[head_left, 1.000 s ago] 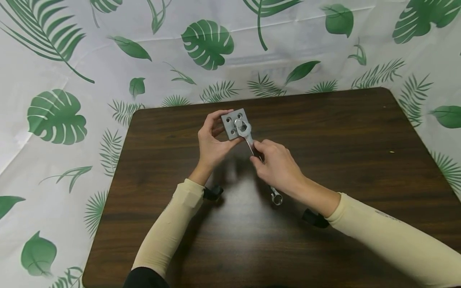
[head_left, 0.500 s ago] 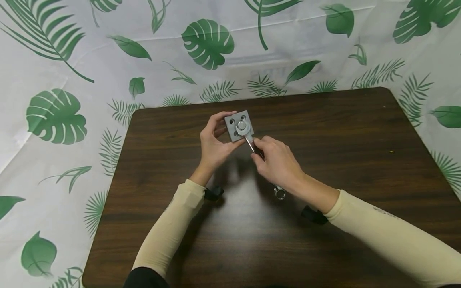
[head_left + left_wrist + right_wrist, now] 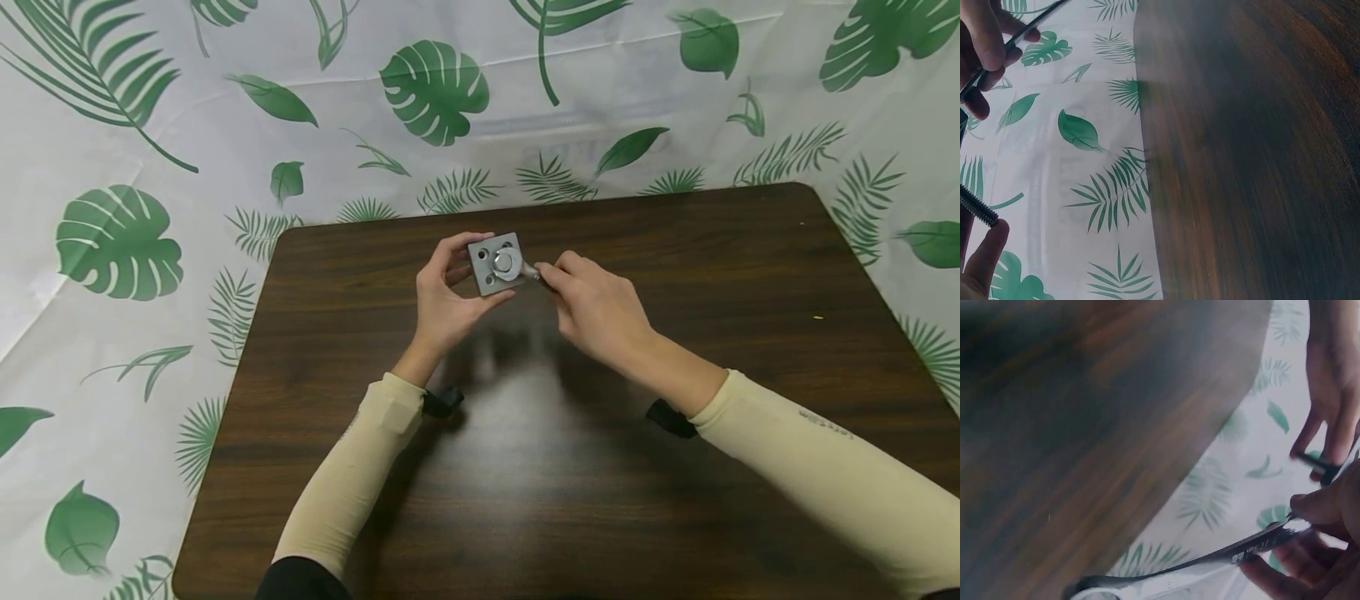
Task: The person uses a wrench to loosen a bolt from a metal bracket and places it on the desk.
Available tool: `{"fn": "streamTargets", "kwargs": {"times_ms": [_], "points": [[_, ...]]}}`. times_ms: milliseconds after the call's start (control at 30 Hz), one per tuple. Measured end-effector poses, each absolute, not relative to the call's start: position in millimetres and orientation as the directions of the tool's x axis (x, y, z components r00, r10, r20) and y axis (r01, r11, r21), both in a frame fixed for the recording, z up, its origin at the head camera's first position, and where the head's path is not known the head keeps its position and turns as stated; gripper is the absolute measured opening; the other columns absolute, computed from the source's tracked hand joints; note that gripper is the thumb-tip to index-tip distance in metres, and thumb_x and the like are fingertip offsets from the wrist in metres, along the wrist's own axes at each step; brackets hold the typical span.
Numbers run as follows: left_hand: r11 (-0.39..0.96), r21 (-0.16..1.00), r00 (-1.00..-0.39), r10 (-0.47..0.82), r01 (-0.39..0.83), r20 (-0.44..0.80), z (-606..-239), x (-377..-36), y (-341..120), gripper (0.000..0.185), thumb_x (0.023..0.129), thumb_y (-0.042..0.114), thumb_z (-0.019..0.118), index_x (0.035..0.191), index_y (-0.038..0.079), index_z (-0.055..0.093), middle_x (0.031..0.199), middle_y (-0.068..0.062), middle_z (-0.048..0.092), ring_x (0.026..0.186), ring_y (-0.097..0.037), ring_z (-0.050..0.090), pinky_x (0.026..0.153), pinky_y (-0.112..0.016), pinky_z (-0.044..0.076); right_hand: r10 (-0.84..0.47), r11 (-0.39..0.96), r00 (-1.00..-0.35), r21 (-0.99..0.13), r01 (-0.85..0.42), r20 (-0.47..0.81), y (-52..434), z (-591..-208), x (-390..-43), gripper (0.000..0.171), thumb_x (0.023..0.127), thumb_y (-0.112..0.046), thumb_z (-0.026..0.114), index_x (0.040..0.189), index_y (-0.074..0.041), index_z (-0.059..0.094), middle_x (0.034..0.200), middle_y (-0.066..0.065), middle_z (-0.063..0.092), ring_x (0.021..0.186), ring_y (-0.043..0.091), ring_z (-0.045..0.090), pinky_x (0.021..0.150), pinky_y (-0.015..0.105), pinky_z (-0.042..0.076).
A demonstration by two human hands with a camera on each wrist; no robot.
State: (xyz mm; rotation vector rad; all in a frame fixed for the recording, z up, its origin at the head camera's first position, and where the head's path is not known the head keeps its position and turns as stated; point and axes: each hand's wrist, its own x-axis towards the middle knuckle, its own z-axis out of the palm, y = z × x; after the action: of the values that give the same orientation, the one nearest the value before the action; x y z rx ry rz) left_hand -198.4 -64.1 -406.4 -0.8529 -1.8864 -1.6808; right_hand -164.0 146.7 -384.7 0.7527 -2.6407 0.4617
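My left hand [image 3: 446, 296] holds a square grey metal plate [image 3: 482, 283] by its edges, raised above the table. The plate has several holes, and a bolt [image 3: 504, 263] has its head facing up at the middle. Its threaded shank [image 3: 979, 207] sticks out the other side, with a left fingertip at its end in the left wrist view. My right hand [image 3: 600, 307] pinches a wrench [image 3: 1179, 572] by its handle, thumb against fingers. One wrench end sits around the bolt head; in the head view the hand hides most of the handle.
A dark wood-grain table [image 3: 675, 517] with rounded corners lies beneath both hands. Behind and left of it hangs a white sheet [image 3: 330, 150] printed with green leaves. A tiny yellowish speck [image 3: 817, 317] lies on the table at the right.
The wrench end has gone from beside the bolt head to around it. My right hand then swung the handle up and to the right. The left hand and plate shifted slightly right.
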Motion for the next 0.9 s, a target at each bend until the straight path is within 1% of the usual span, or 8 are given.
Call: {"fn": "streamTargets", "kwargs": {"times_ms": [133,233,333,433,467,567,767,900], "points": [[0.056,0.707,-0.705,0.152,0.705,0.692,-405.8,-197.7,-65.3,0.07,0.06,-0.011,0.089,0.121,-0.009,0.055,0.12,-0.022,0.064,0.1,-0.025,0.065,0.079,-0.049,0.055,-0.519,0.786,-0.753,-0.121,-0.607,0.404,154.7,-376.9,-174.4,0.042,0.084,0.006,0.061,0.124,-0.004,0.066,0.094,0.011,0.057,0.079,0.027,0.057,0.043,0.036,0.042],[0.054,0.713,-0.711,0.164,0.699,0.684,-405.2,-197.1,-66.3,0.07,0.06,-0.01,0.089,0.121,-0.008,0.055,0.12,-0.02,0.064,0.1,-0.025,0.065,0.08,-0.049,0.055,-0.577,0.763,-0.723,-0.063,-0.643,0.38,160.5,-370.9,-182.3,0.048,0.081,0.009,0.062,0.128,-0.004,0.064,0.097,0.012,0.055,0.084,0.027,0.055,0.044,0.034,0.041],[0.042,0.717,-0.71,0.184,0.696,0.679,-405.0,-197.0,-67.4,0.07,0.06,-0.011,0.089,0.121,-0.008,0.055,0.121,-0.021,0.064,0.101,-0.026,0.065,0.081,-0.049,0.055,-0.635,0.731,-0.68,-0.001,-0.683,0.366,166.5,-365.3,-191.1,0.055,0.078,0.012,0.067,0.13,-0.005,0.062,0.1,0.012,0.055,0.087,0.028,0.054,0.048,0.036,0.044],[0.023,0.72,-0.709,0.204,0.693,0.675,-405.7,-197.6,-68.1,0.07,0.06,-0.012,0.088,0.122,-0.009,0.055,0.121,-0.023,0.063,0.102,-0.028,0.064,0.082,-0.049,0.055,-0.696,0.683,-0.619,0.07,-0.727,0.364,171.5,-359.9,-200.8,0.058,0.074,0.012,0.072,0.129,-0.005,0.062,0.102,0.014,0.054,0.087,0.03,0.054,0.055,0.039,0.049],[0.018,0.72,-0.707,0.21,0.694,0.676,-405.7,-197.6,-68.3,0.07,0.06,-0.012,0.088,0.122,-0.009,0.055,0.121,-0.023,0.063,0.102,-0.029,0.064,0.082,-0.049,0.055,-0.713,0.666,-0.596,0.094,-0.74,0.369,172.6,-358.0,-204.3,0.058,0.074,0.012,0.073,0.128,-0.005,0.062,0.103,0.014,0.054,0.088,0.031,0.054,0.058,0.041,0.05],[0.006,0.723,-0.706,0.222,0.69,0.672,-405.8,-197.5,-69.1,0.071,0.06,-0.012,0.088,0.122,-0.009,0.054,0.121,-0.023,0.063,0.103,-0.028,0.064,0.083,-0.049,0.055,-0.762,0.611,-0.516,0.17,-0.773,0.392,174.4,-352.5,-214.4,0.05,0.078,0.01,0.074,0.124,-0.004,0.062,0.104,0.015,0.054,0.089,0.033,0.055,0.068,0.045,0.051],[-0.005,0.731,-0.706,0.258,0.682,0.66,-403.2,-195.9,-69.0,0.071,0.06,-0.012,0.088,0.123,-0.008,0.054,0.121,-0.022,0.063,0.103,-0.025,0.063,0.08,-0.05,0.055,-0.841,0.508,-0.374,0.334,-0.794,0.391,174.3,-339.5,-228.2,0.033,0.088,0.008,0.066,0.119,-0.002,0.061,0.108,0.018,0.056,0.099,0.037,0.055,0.087,0.051,0.048],[-0.017,0.736,-0.701,0.289,0.677,0.652,-402.2,-195.4,-68.7,0.071,0.06,-0.011,0.088,0.123,-0.008,0.054,0.121,-0.022,0.062,0.1,-0.024,0.062,0.079,-0.049,0.055,-0.887,0.43,-0.281,0.437,-0.79,0.365,173.3,-330.3,-236.4,0.026,0.091,0.007,0.062,0.115,-0.003,0.059,0.109,0.018,0.056,0.103,0.038,0.054,0.093,0.053,0.045]]}}
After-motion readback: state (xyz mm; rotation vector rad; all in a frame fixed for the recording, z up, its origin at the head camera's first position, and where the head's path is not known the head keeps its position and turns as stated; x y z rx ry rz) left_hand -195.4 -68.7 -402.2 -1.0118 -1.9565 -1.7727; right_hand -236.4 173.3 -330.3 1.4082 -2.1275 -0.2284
